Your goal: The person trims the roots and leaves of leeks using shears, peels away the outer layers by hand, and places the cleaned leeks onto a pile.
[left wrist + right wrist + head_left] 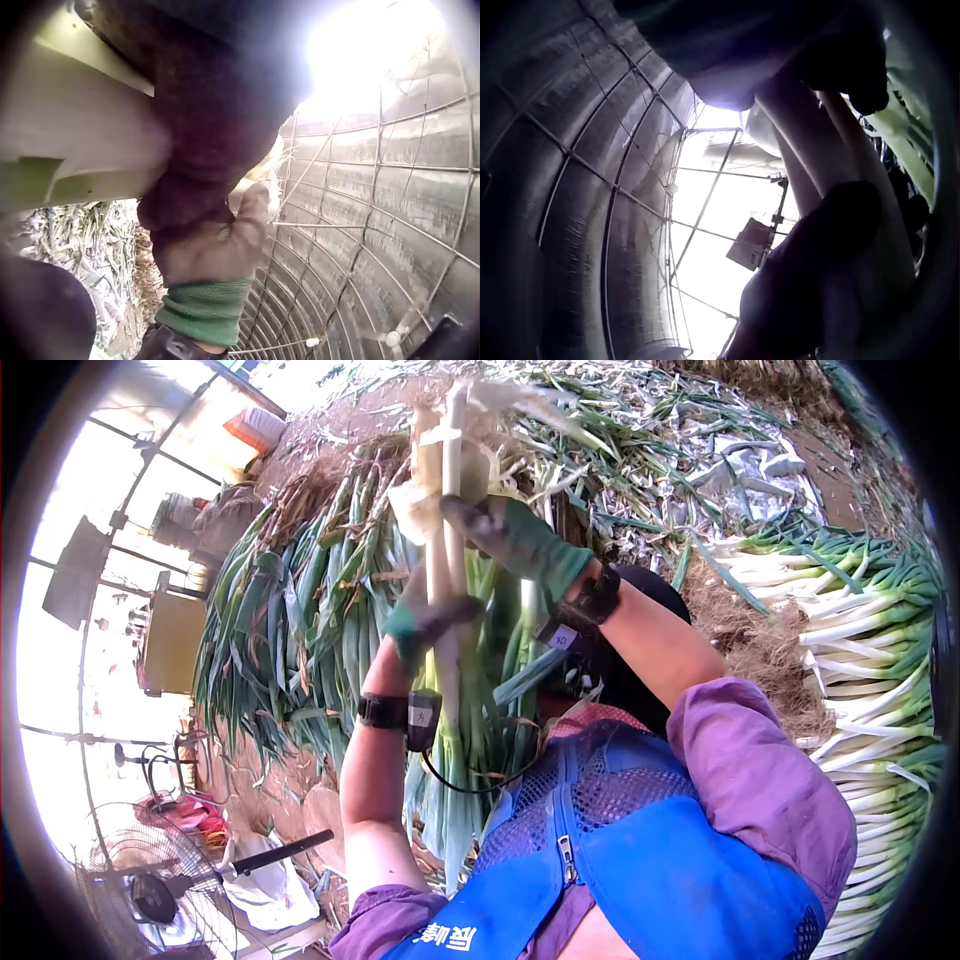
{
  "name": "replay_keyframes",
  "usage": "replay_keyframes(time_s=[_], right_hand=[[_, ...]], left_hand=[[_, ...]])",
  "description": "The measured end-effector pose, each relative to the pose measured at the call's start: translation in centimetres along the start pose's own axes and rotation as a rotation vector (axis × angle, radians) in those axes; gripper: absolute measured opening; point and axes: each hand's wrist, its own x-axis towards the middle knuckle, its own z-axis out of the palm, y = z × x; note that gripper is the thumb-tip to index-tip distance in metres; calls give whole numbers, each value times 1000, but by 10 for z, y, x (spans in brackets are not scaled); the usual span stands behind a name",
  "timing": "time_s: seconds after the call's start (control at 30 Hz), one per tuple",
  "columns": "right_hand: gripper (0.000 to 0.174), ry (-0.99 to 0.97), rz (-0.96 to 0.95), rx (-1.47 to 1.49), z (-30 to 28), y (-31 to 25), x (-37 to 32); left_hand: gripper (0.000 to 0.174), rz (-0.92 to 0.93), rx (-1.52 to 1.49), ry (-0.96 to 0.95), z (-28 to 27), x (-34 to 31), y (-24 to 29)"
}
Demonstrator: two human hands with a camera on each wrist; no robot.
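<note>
Both hands wear gloves with green cuffs and dark palms. My left hand [430, 625] grips long green onions [450, 575] around their pale stalks, which stand lengthwise before my chest, green leaves hanging down below. Higher up, my right hand [520, 540] holds the same stalks near the root end, where loose pale outer skins [415, 510] stick out, blurred. In the left wrist view the dark left glove [217, 97] lies across a thick white stalk [82, 120], with the right hand [217, 255] behind it. Dark fingers curl over the stalks [810, 139] in the right wrist view.
A large heap of untrimmed green onions [290, 610] lies ahead on the left. Clean white-stemmed ones [860, 650] are stacked on the right beside a pile of cut roots [745, 630]. Scraps of leaves [640, 440] cover the ground ahead. A fan [155, 895] stands lower left.
</note>
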Motion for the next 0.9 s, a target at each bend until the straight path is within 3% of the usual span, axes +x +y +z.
replay_keyframes(time_s=[0.03,0.13,0.17,0.2,0.33,0.43,0.5,0.57,0.63,0.7,0.73,0.77,0.83,0.9], right_hand=[[29,-70,408,653,-27,-20,-8],[26,158,544,934,-30,-12,-14],[28,132,546,988,-27,19,-4],[25,261,584,1040,-34,27,2],[21,369,122,592,-42,73,4],[24,252,359,645,-66,16,-18],[27,404,144,651,-37,23,-12],[33,227,196,550,-42,35,-19],[35,449,81,556,-41,67,-2],[31,528,222,578,-63,94,15],[30,473,366,469,-87,109,18],[28,504,313,547,-96,119,21],[22,516,179,1038,-104,147,24],[19,659,244,674,-114,145,23]], left_hand=[[72,43,31,1,0,1,-5],[70,33,6,3,-3,1,-16],[69,36,2,-3,-3,1,-19],[69,39,-2,-10,-2,0,-21],[66,-35,-111,-18,7,-8,-14],[63,-62,-68,-68,9,-9,-2],[62,-70,-49,-74,9,-9,-4],[61,-57,-4,-57,5,-6,-14],[61,-54,-10,-75,3,-7,-17],[62,-85,-11,-86,3,-11,-16],[64,-118,-5,-90,4,-15,-14],[69,-109,13,-82,5,-15,-23],[75,-103,47,-118,7,-15,-27],[77,-101,57,-129,15,-16,-22]])
